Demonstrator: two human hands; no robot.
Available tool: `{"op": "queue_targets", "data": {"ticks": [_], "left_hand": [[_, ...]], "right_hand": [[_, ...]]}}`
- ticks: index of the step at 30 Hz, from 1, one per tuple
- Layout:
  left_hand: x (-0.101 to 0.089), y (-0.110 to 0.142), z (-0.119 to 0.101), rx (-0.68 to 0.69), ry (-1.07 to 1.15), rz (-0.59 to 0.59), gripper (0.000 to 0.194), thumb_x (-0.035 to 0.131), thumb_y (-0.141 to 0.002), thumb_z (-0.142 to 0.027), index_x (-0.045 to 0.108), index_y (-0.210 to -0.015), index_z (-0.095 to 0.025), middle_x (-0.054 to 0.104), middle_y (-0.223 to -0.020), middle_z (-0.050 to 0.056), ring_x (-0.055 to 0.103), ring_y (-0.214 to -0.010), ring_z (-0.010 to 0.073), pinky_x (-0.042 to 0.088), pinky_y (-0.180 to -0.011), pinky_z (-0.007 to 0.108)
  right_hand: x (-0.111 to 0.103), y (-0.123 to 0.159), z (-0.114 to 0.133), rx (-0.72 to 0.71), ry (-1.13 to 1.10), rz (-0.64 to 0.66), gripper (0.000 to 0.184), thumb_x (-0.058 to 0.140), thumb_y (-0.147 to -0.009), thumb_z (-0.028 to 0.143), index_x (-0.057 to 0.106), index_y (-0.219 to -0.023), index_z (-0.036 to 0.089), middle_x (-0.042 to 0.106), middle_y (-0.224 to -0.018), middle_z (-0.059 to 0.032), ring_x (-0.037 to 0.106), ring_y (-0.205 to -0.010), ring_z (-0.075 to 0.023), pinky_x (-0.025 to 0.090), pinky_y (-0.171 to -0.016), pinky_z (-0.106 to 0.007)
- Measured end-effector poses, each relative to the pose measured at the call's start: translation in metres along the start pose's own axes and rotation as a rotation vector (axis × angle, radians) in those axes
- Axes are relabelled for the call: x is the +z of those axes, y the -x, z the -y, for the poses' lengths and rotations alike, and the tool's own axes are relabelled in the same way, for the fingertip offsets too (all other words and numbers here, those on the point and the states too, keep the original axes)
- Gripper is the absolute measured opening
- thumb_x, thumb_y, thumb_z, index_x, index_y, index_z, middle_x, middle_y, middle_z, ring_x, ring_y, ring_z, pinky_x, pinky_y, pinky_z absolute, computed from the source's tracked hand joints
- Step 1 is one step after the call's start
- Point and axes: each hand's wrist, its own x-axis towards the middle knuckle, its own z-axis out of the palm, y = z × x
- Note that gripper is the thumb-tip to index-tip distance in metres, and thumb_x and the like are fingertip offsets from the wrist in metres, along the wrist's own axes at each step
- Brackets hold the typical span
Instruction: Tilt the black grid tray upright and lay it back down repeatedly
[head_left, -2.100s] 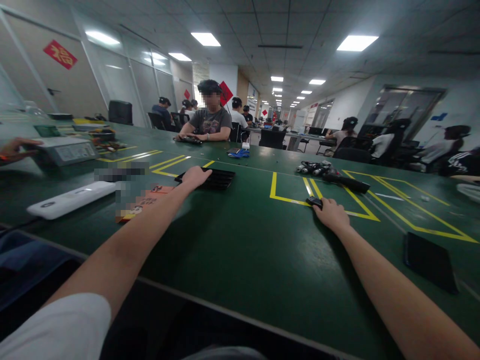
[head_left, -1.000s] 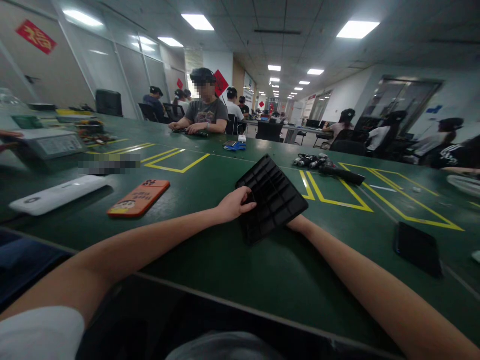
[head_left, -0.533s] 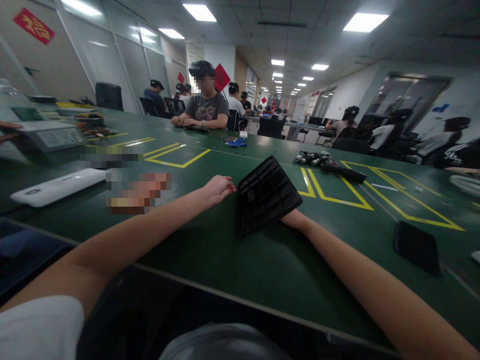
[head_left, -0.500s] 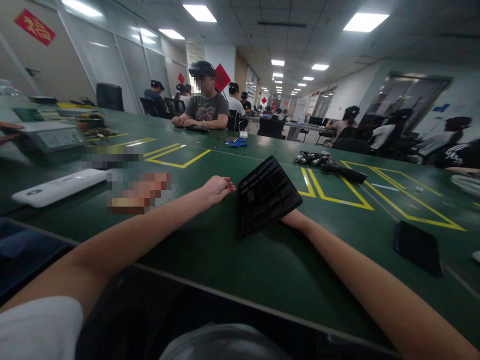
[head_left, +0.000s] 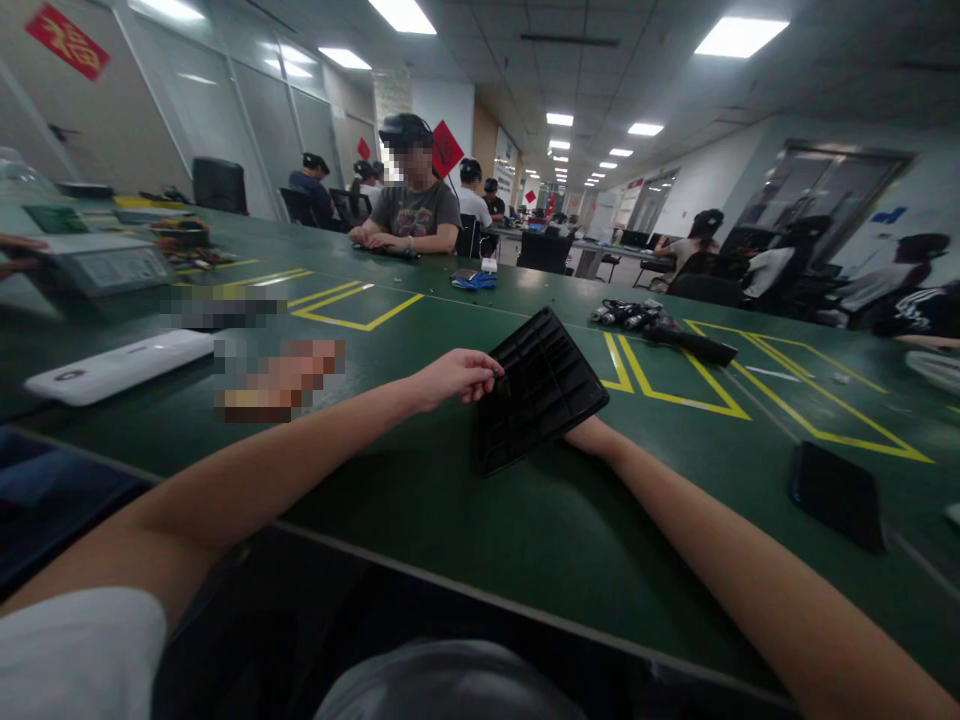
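A black plastic panel (head_left: 541,385) with a grid of raised ribs or compartments is tilted up above the green table, its gridded face towards me. My right hand (head_left: 591,434) holds it from behind, at the lower right; the fingers are hidden by the panel. At the panel's left edge is my left hand (head_left: 461,377), thumb and fingertips pinched together against the gridded face. What those fingertips hold, if anything, is too small to make out.
On the green table (head_left: 420,480) lie a white oblong device (head_left: 124,366) at left, a dark phone-like slab (head_left: 836,495) at right, and black cables with metal connectors (head_left: 630,315) farther back. Blue gloves or cloth (head_left: 474,281) lie beyond. A person (head_left: 415,205) sits across the table.
My left hand has moved right to the panel, and its loosely spread fingers have closed into a pinch. The panel and my right hand have stayed nearly still.
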Motion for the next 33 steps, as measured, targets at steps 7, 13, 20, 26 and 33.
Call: {"op": "queue_targets", "data": {"ticks": [7,13,20,26,33], "left_hand": [[0.003,0.002,0.007,0.306,-0.664,-0.026,0.010,0.046,-0.078,-0.012,0.052,-0.086,-0.015,0.057,-0.064,-0.002,0.054,-0.055,0.0097,0.041,-0.054,0.022],[0.005,0.009,0.003,0.511,-1.127,-0.012,0.019,0.043,-0.082,-0.015,0.057,-0.095,-0.015,0.063,-0.086,0.008,0.060,-0.079,0.0188,0.044,-0.071,0.029],[0.006,0.010,0.003,0.441,-0.905,0.004,0.021,0.049,-0.080,-0.016,0.058,-0.099,-0.019,0.062,-0.093,0.008,0.058,-0.088,0.0206,0.041,-0.080,0.030],[0.003,0.000,0.005,0.333,-0.677,-0.022,0.007,0.053,-0.081,-0.023,0.058,-0.079,-0.018,0.058,-0.069,0.000,0.053,-0.066,0.0139,0.038,-0.064,0.024],[0.006,-0.003,0.006,0.297,-0.744,-0.107,0.021,0.048,-0.085,-0.034,0.055,-0.074,-0.017,0.054,-0.065,0.000,0.049,-0.061,0.0137,0.031,-0.058,0.024]], "right_hand": [[0.001,0.000,0.003,-0.001,0.000,-0.036,0.055,0.054,-0.081,0.053,0.052,-0.129,0.027,0.048,-0.139,-0.0057,0.042,-0.130,-0.0266,0.024,-0.112,-0.046],[0.001,0.002,-0.002,0.013,-0.016,-0.062,0.058,0.058,-0.077,0.055,0.055,-0.127,0.028,0.048,-0.140,-0.0049,0.039,-0.131,-0.0275,0.024,-0.112,-0.047],[0.000,0.002,-0.001,0.038,-0.024,-0.053,0.054,0.063,-0.072,0.055,0.061,-0.119,0.028,0.052,-0.136,-0.0044,0.041,-0.130,-0.0285,0.024,-0.112,-0.046],[0.000,0.000,0.007,0.035,-0.029,-0.042,0.051,0.058,-0.078,0.053,0.059,-0.123,0.030,0.050,-0.138,-0.0019,0.042,-0.129,-0.0277,0.024,-0.113,-0.046],[0.002,0.001,0.005,0.032,-0.048,-0.049,0.055,0.058,-0.077,0.055,0.056,-0.126,0.030,0.047,-0.140,-0.0029,0.037,-0.132,-0.0281,0.021,-0.113,-0.047]]}}
